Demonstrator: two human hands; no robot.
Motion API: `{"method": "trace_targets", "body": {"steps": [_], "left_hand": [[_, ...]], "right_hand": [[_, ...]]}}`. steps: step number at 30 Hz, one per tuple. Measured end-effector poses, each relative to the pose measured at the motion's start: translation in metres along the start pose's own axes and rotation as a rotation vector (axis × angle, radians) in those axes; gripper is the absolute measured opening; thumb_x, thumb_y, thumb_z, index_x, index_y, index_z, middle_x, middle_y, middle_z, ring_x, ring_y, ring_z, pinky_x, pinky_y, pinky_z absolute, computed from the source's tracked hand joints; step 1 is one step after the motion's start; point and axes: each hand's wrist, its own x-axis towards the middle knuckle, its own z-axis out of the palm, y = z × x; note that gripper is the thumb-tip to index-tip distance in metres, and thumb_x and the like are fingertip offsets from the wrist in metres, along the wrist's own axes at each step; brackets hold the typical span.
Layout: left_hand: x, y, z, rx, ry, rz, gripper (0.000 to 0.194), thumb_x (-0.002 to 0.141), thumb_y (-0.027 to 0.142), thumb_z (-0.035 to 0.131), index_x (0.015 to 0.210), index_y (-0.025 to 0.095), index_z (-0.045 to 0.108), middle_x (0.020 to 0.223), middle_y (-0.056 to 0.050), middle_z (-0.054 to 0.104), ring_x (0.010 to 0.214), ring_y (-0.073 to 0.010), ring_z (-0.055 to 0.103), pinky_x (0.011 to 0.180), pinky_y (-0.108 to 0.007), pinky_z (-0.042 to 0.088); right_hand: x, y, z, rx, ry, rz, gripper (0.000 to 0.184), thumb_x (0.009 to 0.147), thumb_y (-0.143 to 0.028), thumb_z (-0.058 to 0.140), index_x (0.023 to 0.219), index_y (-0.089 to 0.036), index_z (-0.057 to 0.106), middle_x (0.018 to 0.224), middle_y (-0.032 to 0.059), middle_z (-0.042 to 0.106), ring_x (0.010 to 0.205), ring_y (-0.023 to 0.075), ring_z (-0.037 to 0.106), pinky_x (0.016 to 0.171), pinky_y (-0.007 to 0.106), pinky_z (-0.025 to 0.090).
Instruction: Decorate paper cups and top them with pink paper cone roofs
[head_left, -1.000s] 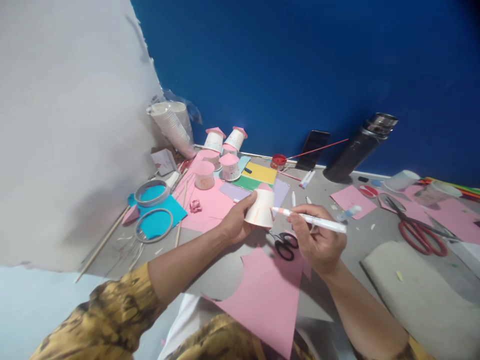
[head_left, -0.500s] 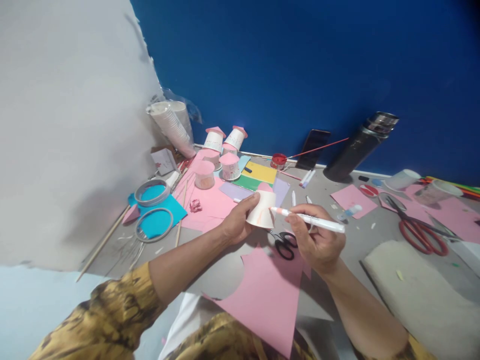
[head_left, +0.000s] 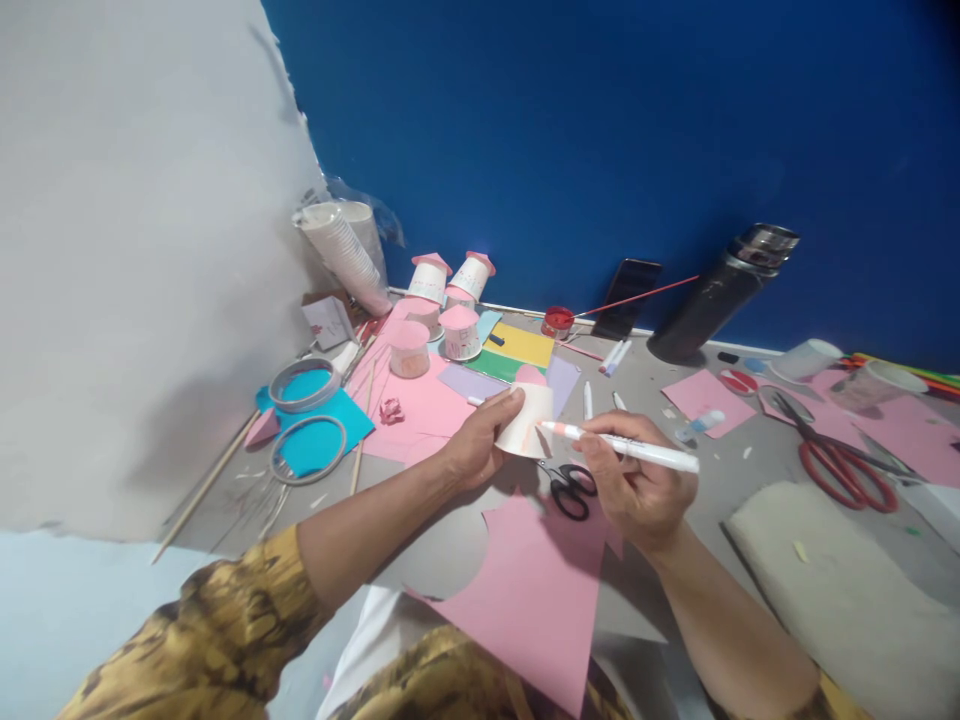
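My left hand is closed around the left side of a white paper cup, held upside down with its wide rim downward. Orange lines mark the cup's side, and a bit of pink shows above its top. Between the thumb and fingers of my right hand is a white marker with an orange end. Its tip touches or nearly touches the cup's side. Below the cup lie black-handled scissors, partly over cut pink paper that hangs off the table toward my lap.
Several decorated cups with pink tops stand at the back left, near stacked paper cups. Wire rings lie on blue paper at left. A black flask, phone, red paint pot and red-handled scissors are rightward.
My right hand and the marker have shifted slightly right and down, the marker tip moving lower along the cup's side. The cup has barely moved in my left hand.
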Motion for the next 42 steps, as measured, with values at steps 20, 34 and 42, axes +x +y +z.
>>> {"method": "trace_targets", "body": {"steps": [20, 34, 42], "left_hand": [[-0.002, 0.003, 0.001, 0.020, 0.027, -0.025, 0.033, 0.086, 0.041, 0.078, 0.099, 0.011, 0.071, 0.073, -0.006, 0.066, 0.062, -0.0181, 0.064, 0.060, -0.028, 0.054], [0.000, 0.010, -0.002, -0.112, -0.088, -0.166, 0.048, 0.100, 0.050, 0.052, 0.122, 0.008, 0.064, 0.085, -0.014, 0.071, 0.075, -0.0289, 0.074, 0.059, -0.038, 0.061], [0.000, 0.005, 0.000, -0.066, -0.038, -0.170, 0.048, 0.100, 0.050, 0.054, 0.112, 0.006, 0.068, 0.081, -0.015, 0.071, 0.065, -0.0248, 0.071, 0.059, -0.035, 0.060]], "right_hand": [[-0.001, -0.001, -0.001, 0.111, -0.077, 0.015, 0.008, 0.095, -0.020, 0.064, 0.089, -0.022, 0.068, 0.068, -0.0008, 0.071, 0.047, 0.0131, 0.062, 0.047, 0.026, 0.050], [-0.004, 0.018, -0.001, 0.246, 0.157, 0.306, 0.014, 0.097, -0.029, 0.066, 0.087, -0.019, 0.069, 0.062, -0.0007, 0.069, 0.044, 0.0115, 0.056, 0.042, 0.023, 0.044], [-0.011, 0.009, 0.001, 0.199, 0.018, 0.210, 0.011, 0.095, -0.030, 0.069, 0.093, -0.020, 0.071, 0.072, 0.0010, 0.072, 0.053, 0.0142, 0.067, 0.046, 0.023, 0.052]]}}
